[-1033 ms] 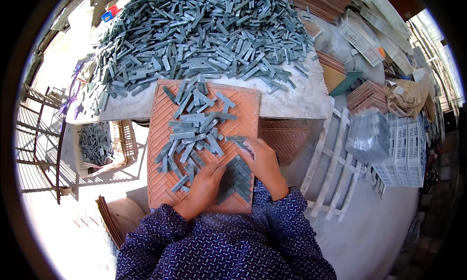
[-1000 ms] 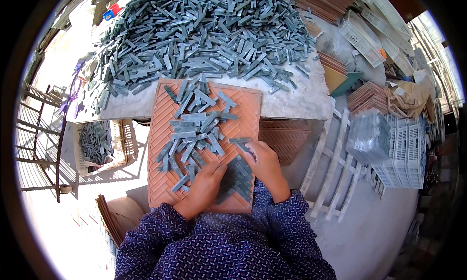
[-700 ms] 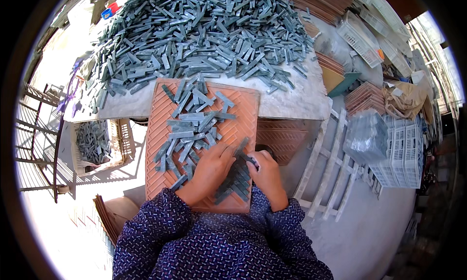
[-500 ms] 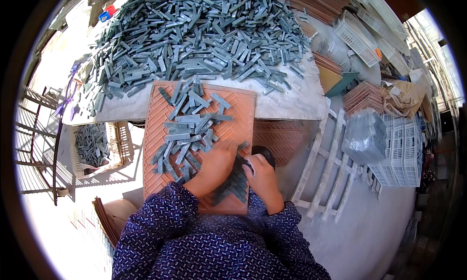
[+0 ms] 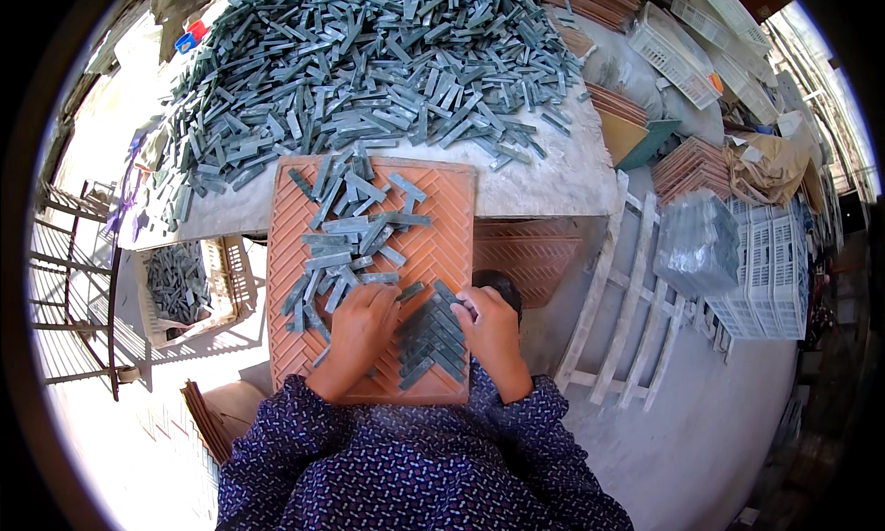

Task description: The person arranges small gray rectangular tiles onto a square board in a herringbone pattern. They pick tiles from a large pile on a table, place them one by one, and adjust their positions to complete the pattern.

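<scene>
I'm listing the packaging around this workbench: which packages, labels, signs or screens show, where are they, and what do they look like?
No labels, signs or screens show.
Clear plastic bag: right of the bench, bulging, grey-blue, on white crates.
White crates: far right, slotted plastic, stacked.
White baskets: upper right, slotted.
Crate of grey strips: left, under the bench.
Brown paper sack: right, crumpled.

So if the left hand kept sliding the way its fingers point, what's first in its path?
Probably the loose grey-green strips scattered on the ridged orange tray, just beyond the left hand.
</scene>
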Motion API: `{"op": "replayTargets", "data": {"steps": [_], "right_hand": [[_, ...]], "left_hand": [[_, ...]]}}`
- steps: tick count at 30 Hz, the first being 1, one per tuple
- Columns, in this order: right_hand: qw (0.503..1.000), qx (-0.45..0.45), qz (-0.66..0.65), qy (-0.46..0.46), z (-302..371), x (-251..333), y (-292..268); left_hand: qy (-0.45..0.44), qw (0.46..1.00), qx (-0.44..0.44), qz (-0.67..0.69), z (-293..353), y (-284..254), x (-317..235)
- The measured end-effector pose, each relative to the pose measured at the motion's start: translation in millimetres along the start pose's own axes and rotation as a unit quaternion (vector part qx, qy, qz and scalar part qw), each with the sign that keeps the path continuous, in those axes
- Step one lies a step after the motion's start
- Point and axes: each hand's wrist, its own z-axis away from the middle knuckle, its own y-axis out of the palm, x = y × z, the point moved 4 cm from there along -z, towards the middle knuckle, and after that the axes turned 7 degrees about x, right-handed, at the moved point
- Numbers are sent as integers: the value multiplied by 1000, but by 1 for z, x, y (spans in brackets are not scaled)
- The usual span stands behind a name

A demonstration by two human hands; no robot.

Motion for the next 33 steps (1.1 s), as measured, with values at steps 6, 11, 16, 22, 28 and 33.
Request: {"op": "replayTargets", "data": {"steps": [6,11,16,22,28,33], "right_hand": [[999,24,19,13,-12,-3,2],[1000,15,3,15,-12,1,-1],[999,16,-28,16,-7,1,-3],[999,0,-31,5,-15,3,-9],[989,-37,0,-141,-56,32,1],[979,-15,21,-204,-99,35,20]], "left_hand": [[-13,1000,-5,23,11,11,-10],[-22,1000,-20,0,14,16,-8],[-29,999,1,-13,12,17,-12],[-17,1000,-7,0,11,19,-13],[-33,998,46,-2,7,27,-7],[15,1000,14,-15,-5,17,-10]]}}
